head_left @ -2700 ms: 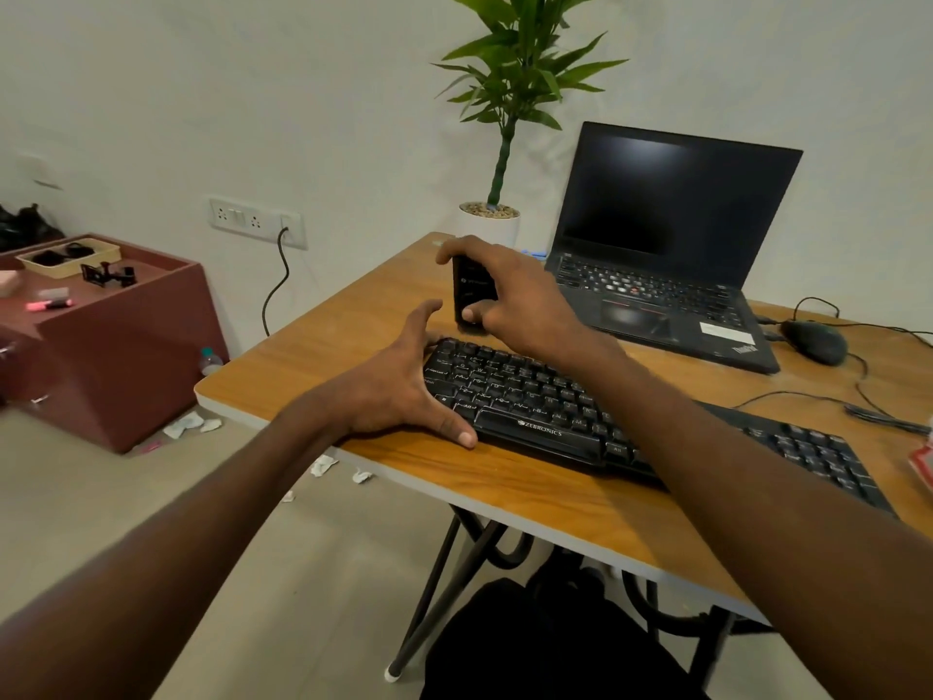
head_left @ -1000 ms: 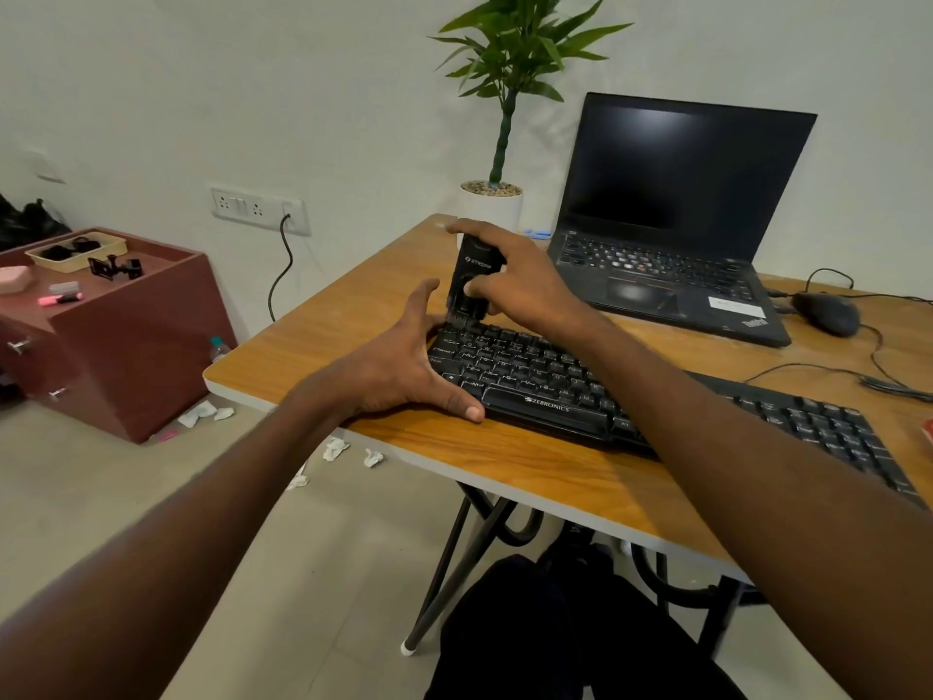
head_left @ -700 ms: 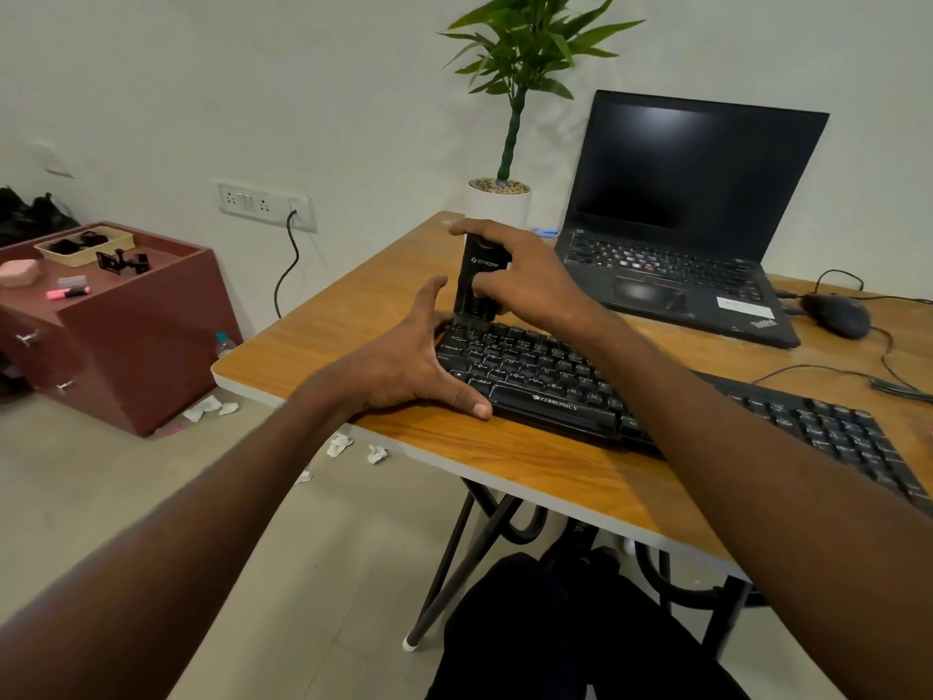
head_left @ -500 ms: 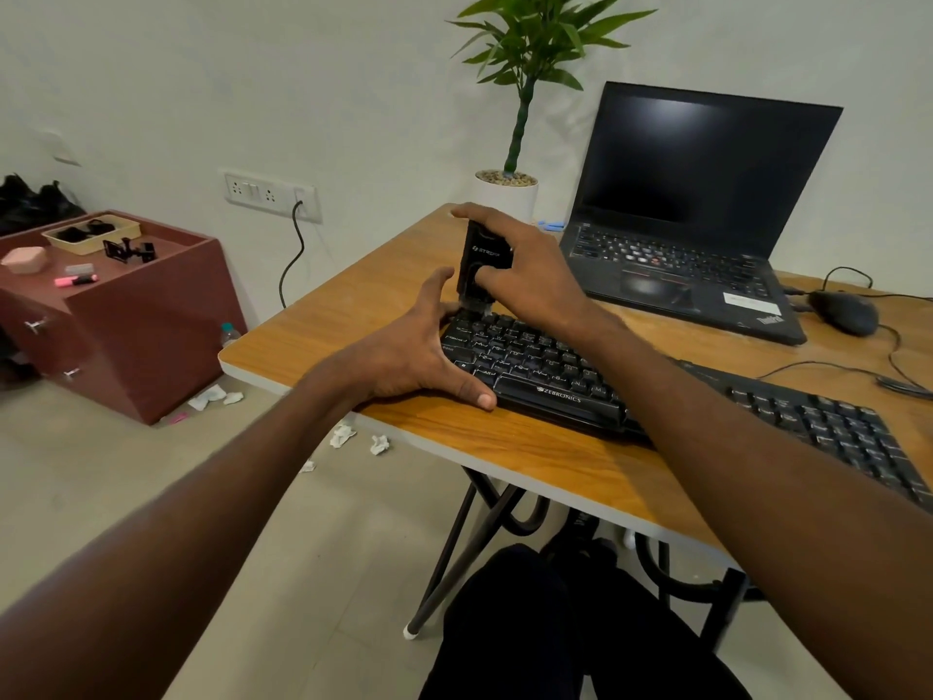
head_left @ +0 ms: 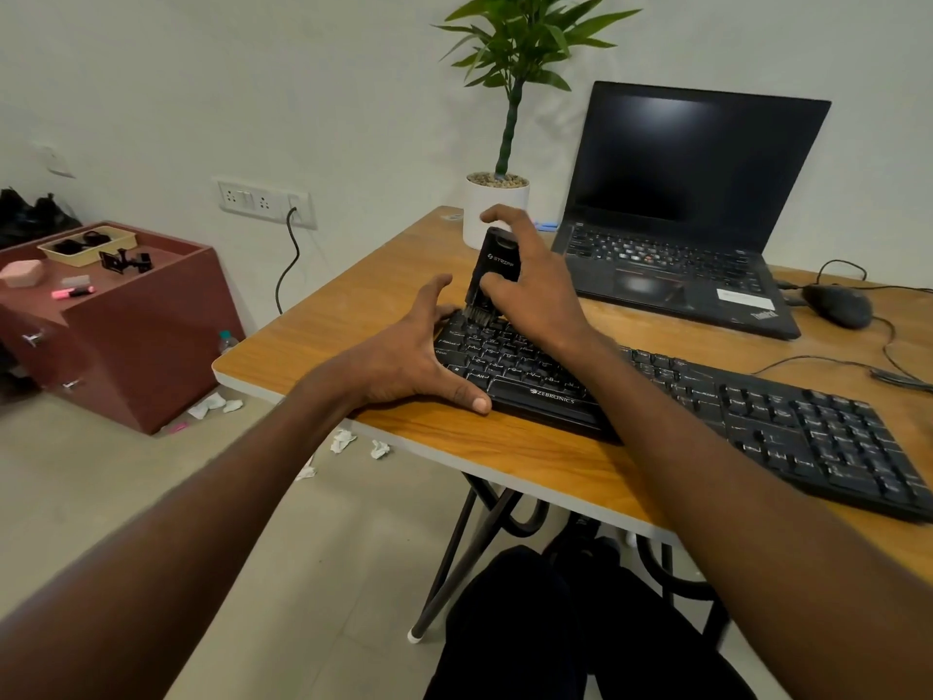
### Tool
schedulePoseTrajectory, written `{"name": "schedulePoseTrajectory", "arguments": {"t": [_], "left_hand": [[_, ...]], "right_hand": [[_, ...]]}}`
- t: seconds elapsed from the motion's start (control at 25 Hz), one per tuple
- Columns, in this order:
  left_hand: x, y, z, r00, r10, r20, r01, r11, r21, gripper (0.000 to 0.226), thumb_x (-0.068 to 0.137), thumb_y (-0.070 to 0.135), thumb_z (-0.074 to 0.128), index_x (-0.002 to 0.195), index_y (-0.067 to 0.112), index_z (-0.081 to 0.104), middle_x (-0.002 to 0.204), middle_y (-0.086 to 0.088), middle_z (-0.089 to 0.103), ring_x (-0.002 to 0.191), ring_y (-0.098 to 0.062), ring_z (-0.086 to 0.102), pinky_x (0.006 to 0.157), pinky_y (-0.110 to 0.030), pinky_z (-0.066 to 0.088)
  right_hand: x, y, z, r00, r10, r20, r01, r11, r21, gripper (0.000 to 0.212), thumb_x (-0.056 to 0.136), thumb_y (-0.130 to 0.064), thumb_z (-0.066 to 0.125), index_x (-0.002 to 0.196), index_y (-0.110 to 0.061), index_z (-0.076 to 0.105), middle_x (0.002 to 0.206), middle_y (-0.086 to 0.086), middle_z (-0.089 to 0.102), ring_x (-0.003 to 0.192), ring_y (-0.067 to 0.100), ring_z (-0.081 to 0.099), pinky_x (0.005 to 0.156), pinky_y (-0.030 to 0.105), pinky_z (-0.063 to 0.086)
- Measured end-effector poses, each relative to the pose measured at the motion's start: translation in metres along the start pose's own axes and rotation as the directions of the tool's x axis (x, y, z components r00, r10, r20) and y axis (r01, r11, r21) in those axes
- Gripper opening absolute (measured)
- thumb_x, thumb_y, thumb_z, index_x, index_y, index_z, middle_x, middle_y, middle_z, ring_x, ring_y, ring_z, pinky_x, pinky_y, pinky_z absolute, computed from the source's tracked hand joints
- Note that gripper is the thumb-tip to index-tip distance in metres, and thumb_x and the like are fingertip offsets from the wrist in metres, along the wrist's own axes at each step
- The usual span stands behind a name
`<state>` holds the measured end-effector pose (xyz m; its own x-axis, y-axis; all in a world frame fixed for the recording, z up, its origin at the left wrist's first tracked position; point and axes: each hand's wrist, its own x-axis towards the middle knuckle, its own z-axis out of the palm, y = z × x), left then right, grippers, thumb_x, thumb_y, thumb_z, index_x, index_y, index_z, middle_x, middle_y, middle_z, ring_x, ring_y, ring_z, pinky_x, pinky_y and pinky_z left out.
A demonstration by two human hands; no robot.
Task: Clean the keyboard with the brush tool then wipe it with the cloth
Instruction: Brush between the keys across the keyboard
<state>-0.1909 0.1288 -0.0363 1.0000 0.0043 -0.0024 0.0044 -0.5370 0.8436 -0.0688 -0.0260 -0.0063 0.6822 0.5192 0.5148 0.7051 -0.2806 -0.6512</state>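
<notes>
Your right hand (head_left: 535, 290) brushes the far left corner of the keyboard (head_left: 671, 396) while your left hand (head_left: 404, 356) braces its end.

Head view: your right hand, at frame centre, pinches the black brush tool (head_left: 495, 272) between thumb and fingers, holding it nearly upright with its bristles down on the keyboard's top-left keys. Your left hand lies spread flat just left of it, thumb along the keyboard's near edge, fingers at its left end. The keyboard runs across the wooden table (head_left: 353, 315) from centre to the lower right of the frame. Behind it, upper right, a black laptop (head_left: 696, 194) stands open with a dark screen; a mouse (head_left: 838, 305) sits at its right and a potted plant (head_left: 500, 194) at its left. You cannot see the cloth here.
</notes>
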Motion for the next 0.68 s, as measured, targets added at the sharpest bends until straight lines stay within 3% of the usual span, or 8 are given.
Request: {"name": "schedulePoseTrajectory", "arguments": {"t": [0.12, 0.28, 0.4, 0.48, 0.56, 0.68], "left_hand": [[0.001, -0.003, 0.000, 1.000, -0.001, -0.003, 0.001, 1.000, -0.005, 0.154, 0.052, 0.038, 0.102, 0.163, 0.044, -0.005, 0.169, 0.001, 0.026, 0.138, -0.005, 0.032, 0.106, -0.021, 0.033], [0.002, -0.004, 0.000, 1.000, 0.006, -0.013, -0.006, 1.000, -0.008, 0.154, 0.052, 0.039, 0.102, 0.163, 0.043, -0.005, 0.169, 0.001, 0.026, 0.139, -0.005, 0.031, 0.101, -0.015, 0.033], [0.003, -0.005, -0.001, 1.000, -0.003, -0.009, 0.003, 1.000, -0.014, 0.158, 0.044, 0.050, 0.105, 0.161, 0.048, -0.001, 0.170, 0.001, 0.025, 0.148, -0.013, 0.032, 0.114, -0.026, 0.035], [0.002, -0.006, -0.001, 1.000, -0.001, -0.006, 0.001, 1.000, -0.014, 0.157, 0.042, 0.054, 0.105, 0.160, 0.051, 0.001, 0.170, 0.000, 0.026, 0.150, -0.014, 0.030, 0.120, -0.034, 0.034], [0.003, -0.006, 0.000, 1.000, 0.004, -0.002, -0.004, 1.000, -0.016, 0.154, 0.047, 0.046, 0.105, 0.161, 0.049, 0.000, 0.169, 0.001, 0.025, 0.145, -0.009, 0.030, 0.116, -0.030, 0.033], [0.004, -0.008, -0.001, 1.000, 0.006, -0.002, -0.006, 1.000, -0.015, 0.154, 0.047, 0.047, 0.105, 0.161, 0.050, 0.001, 0.168, 0.002, 0.028, 0.144, -0.010, 0.033, 0.114, -0.028, 0.035]], "right_hand": [[0.001, 0.004, -0.001, 0.999, -0.007, -0.048, 0.007, 1.000, 0.006, 0.059, 0.089, -0.006, 0.066, 0.137, -0.024, 0.037, 0.101, -0.008, 0.059, 0.089, 0.015, 0.069, 0.073, 0.035, 0.065], [-0.003, 0.007, -0.005, 0.997, -0.046, -0.065, 0.047, 0.999, 0.012, 0.055, 0.093, -0.016, 0.071, 0.140, -0.032, 0.048, 0.123, -0.004, 0.063, 0.096, 0.007, 0.068, 0.076, 0.026, 0.064], [-0.006, 0.010, -0.007, 0.991, -0.022, -0.131, 0.025, 0.999, 0.024, 0.055, 0.091, -0.013, 0.071, 0.139, -0.033, 0.054, 0.118, -0.005, 0.064, 0.094, 0.007, 0.068, 0.074, 0.028, 0.064], [-0.006, 0.010, -0.007, 0.993, -0.033, -0.115, 0.041, 0.997, 0.064, 0.057, 0.092, -0.013, 0.071, 0.143, -0.035, 0.055, 0.124, -0.005, 0.063, 0.104, 0.011, 0.068, 0.079, 0.029, 0.064], [-0.006, 0.008, -0.008, 0.998, -0.055, -0.022, 0.058, 0.990, 0.127, 0.059, 0.092, -0.011, 0.071, 0.142, -0.039, 0.057, 0.132, -0.006, 0.063, 0.116, 0.011, 0.063, 0.086, 0.031, 0.063], [-0.006, 0.007, -0.011, 0.998, -0.061, -0.021, 0.063, 0.993, 0.095, 0.059, 0.086, -0.012, 0.071, 0.137, -0.039, 0.062, 0.125, -0.009, 0.066, 0.111, 0.010, 0.064, 0.083, 0.033, 0.063]]}}
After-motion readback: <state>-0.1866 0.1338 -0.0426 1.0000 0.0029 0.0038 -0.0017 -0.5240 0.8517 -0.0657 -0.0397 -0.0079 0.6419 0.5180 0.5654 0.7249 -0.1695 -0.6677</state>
